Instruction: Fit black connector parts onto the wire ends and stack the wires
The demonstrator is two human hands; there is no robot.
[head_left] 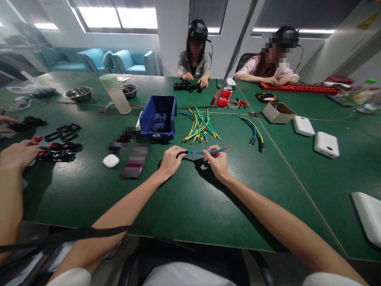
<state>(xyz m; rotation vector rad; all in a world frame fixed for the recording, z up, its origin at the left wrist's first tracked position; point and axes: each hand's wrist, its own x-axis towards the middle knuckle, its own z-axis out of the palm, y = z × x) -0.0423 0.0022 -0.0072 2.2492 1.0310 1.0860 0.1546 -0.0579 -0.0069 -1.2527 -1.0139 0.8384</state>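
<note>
Left hand pinching black piece; right hand grasping blue cable, reddish end pointing right. Lug-tipped wires lying beyond hands, beside blue bin.

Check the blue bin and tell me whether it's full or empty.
Neither: the blue bin is partly filled. Some small black pieces lie at its bottom, and its inner walls show bare above them.

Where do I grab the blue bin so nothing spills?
Probably the blue bin's two side walls, from above, both together: they rise higher than its front edge, so they offer more to grip. Keep it level: the top is open, with black pieces inside.
</note>
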